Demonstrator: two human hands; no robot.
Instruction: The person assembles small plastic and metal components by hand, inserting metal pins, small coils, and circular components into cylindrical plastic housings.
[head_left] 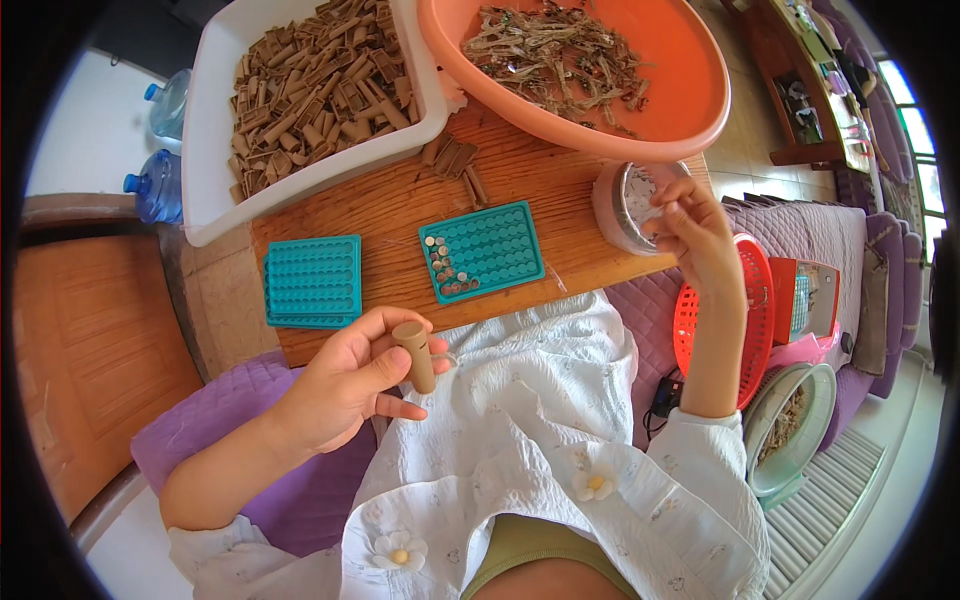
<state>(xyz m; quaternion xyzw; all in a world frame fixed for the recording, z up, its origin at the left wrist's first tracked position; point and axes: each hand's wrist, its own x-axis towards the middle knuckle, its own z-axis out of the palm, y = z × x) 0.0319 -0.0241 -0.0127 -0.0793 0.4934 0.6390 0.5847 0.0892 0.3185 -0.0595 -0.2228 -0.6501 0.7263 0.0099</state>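
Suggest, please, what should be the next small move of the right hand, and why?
Probably, bring the right hand toward the brown tube: the left hand holds this tube, while the right one looks pinched at the round container. Whether it grips anything is too small to tell.

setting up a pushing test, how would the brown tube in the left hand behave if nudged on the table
Laid on its side, the brown tube would probably roll, since its body looks round. Stood on end, it might tip, being taller than wide. It is likely stiff: no bend shows in the left hand.
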